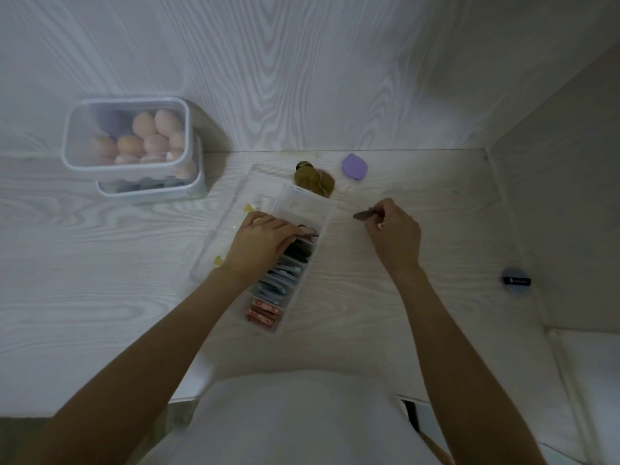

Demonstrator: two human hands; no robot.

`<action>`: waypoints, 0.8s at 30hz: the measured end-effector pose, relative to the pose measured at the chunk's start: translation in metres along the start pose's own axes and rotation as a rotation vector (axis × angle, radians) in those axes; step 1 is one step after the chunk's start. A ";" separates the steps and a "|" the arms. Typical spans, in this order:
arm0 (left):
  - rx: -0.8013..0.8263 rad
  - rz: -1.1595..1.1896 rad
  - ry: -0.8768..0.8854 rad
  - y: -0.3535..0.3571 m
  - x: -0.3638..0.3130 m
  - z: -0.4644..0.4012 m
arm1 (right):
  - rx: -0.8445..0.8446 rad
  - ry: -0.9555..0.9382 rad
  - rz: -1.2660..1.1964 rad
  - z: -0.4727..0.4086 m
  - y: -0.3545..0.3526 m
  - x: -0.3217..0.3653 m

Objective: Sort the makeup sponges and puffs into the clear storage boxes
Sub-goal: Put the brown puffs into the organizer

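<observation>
A long clear storage box lies open in the middle of the table, with rows of flat puffs standing on edge: red ones at the near end, then pale blue, then dark. My left hand rests over the box's middle, fingers pressing on a dark puff inside. My right hand hovers to the right of the box and pinches a flat dark puff by its edge. Olive puffs and a purple puff lie beyond the box.
Two lidded clear boxes are stacked at the back left, the top one full of orange and purple egg sponges. The long box's clear lid lies to its left. A blue-grey puff with a black strap lies at far right by the side wall.
</observation>
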State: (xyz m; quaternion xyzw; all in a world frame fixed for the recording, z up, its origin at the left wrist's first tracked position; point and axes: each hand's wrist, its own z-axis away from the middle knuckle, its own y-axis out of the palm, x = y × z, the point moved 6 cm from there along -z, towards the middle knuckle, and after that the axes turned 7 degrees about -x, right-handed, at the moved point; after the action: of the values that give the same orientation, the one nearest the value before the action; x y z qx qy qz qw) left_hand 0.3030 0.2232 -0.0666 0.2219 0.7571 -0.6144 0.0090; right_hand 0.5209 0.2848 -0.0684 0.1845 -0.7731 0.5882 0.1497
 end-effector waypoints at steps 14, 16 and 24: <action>-0.056 0.037 0.050 -0.001 -0.001 0.008 | -0.015 -0.339 -0.129 0.029 0.016 0.102; -0.077 0.037 0.057 -0.002 -0.001 0.009 | -0.076 -0.472 0.031 0.034 0.016 0.111; -0.080 0.044 0.031 -0.001 0.002 0.010 | 0.097 -0.459 0.185 0.036 0.023 0.111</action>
State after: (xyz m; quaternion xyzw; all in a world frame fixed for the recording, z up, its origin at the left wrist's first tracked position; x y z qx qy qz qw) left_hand 0.2982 0.2143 -0.0684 0.2474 0.7761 -0.5797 0.0199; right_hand 0.4115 0.2434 -0.0475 0.2487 -0.7713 0.5784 -0.0930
